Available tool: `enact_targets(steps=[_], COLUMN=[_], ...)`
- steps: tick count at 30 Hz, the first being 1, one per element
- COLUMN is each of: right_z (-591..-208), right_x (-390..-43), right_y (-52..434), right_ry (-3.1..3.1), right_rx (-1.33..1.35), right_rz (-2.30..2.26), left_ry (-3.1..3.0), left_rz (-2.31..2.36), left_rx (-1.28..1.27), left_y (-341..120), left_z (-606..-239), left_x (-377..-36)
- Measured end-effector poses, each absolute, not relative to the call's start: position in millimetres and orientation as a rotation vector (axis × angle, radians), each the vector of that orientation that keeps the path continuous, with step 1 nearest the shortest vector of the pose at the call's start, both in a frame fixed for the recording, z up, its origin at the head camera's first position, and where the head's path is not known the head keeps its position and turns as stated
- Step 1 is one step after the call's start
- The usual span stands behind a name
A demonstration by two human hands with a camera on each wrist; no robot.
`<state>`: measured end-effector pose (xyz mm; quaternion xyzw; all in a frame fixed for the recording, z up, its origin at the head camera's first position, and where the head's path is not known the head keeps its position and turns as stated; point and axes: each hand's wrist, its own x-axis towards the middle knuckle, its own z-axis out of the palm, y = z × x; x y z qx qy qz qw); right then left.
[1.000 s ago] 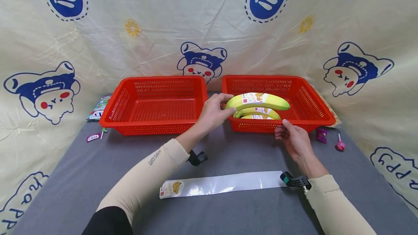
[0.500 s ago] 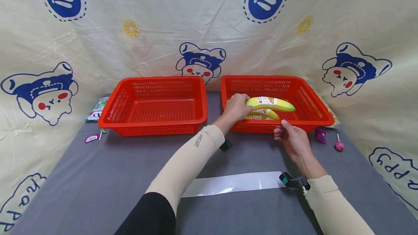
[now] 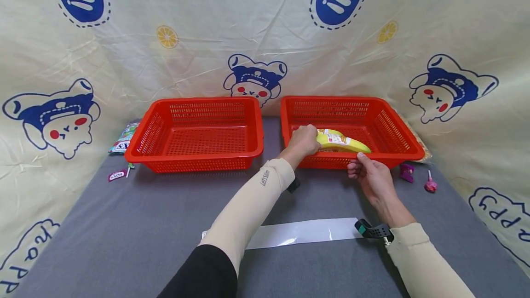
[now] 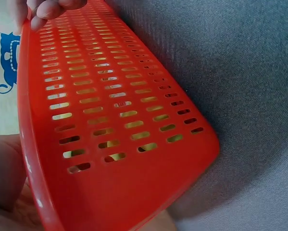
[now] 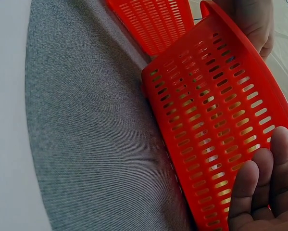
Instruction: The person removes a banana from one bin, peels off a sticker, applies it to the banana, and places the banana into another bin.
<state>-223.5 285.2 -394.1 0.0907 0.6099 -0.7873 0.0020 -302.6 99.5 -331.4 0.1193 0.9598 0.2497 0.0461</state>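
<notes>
In the head view my left hand reaches over the front rim of the right red basket, at the left end of a yellow banana. This banana has a white printed label and lies low in the basket over other bananas. The hand's fingertips are hidden there; the left wrist view has the basket wall in front of them. My right hand holds the front rim, thumb over the top. Its fingers lie along the outside of the perforated wall in the right wrist view.
A second red basket stands to the left. A long clear plastic strip lies on the grey cloth in front. Candy is at the left, with a purple sweet and a pink lollipop at the right.
My left hand has carried the upper banana right and down, from above the rim into the right basket onto the other bananas. My right hand has stayed at the rim.
</notes>
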Motion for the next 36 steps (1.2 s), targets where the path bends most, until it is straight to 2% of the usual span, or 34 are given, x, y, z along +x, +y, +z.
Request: enact_targets(steps=[9, 21, 36], right_z=[-394, -393, -394], right_x=[-224, -222, -217], right_y=[286, 285, 282], right_ry=[1.924, 1.887, 1.977], right_rx=[0.295, 0.265, 0.267], right_rz=[-2.461, -2.467, -2.338], left_ry=[2.948, 3.002, 2.941], left_rz=[0.558, 0.59, 1.241], left_rx=[0.354, 0.388, 0.349], left_y=[103, 93, -2], left_z=[-330, -325, -315], left_x=[-302, -297, -256])
